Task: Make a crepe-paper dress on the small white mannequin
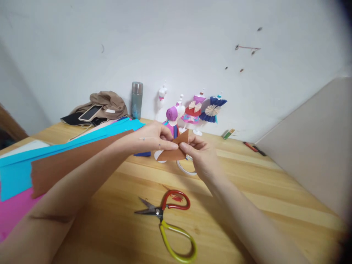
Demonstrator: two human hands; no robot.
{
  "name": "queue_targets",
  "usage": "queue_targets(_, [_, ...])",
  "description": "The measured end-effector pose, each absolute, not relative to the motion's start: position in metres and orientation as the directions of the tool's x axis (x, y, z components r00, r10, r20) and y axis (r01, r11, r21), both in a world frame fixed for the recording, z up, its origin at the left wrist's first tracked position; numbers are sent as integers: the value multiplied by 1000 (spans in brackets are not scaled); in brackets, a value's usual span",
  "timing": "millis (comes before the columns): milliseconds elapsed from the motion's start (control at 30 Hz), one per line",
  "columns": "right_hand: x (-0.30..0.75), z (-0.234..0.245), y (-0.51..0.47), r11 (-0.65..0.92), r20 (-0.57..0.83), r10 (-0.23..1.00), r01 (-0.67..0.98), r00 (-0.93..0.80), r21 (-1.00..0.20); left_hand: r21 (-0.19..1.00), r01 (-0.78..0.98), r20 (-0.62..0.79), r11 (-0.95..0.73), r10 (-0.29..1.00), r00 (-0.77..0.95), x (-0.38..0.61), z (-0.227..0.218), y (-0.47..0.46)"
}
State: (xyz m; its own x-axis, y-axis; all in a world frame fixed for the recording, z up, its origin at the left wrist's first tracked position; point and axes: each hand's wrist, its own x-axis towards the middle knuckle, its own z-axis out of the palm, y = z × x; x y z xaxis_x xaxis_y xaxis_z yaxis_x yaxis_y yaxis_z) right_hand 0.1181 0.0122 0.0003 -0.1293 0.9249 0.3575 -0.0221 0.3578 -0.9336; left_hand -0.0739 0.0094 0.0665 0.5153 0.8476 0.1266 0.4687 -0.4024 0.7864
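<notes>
Paper (172, 154) pinched btwn L hand (150, 138), R hand (202, 154).

No text, label or number can be read anywhere — not on the flask (136, 99) — nor the phone (90, 113).

One head-worn view, from above the near edge of the table (269, 190), facing forward and down toward its far edge and the white wall (178, 44). Close range: left hand (150, 139) and right hand (202, 156) mid-frame, forearms filling the bottom.
</notes>
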Motion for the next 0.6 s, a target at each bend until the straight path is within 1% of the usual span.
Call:
queue_targets(100, [117,2,10,301,310,942,-88,-125,-950,806,470,85,-360,856,510,-66,59,14])
queue_targets(200, [117,5,9,277,293,947,-122,-134,-953,808,473,75,-350,859,506,-64,59,15])
queue_targets(333, [117,7,7,257,271,953,-114,-134,-960,792,488,51,-366,837,545,-66,64,11])
queue_targets(500, [118,8,4,235,245,961,-95,-125,-967,803,439,85,-402,807,584,-67,63,10])
queue_targets(600, [121,7,5,280,289,948,-84,-136,-956,826,424,63,-371,809,585,-68,62,10])
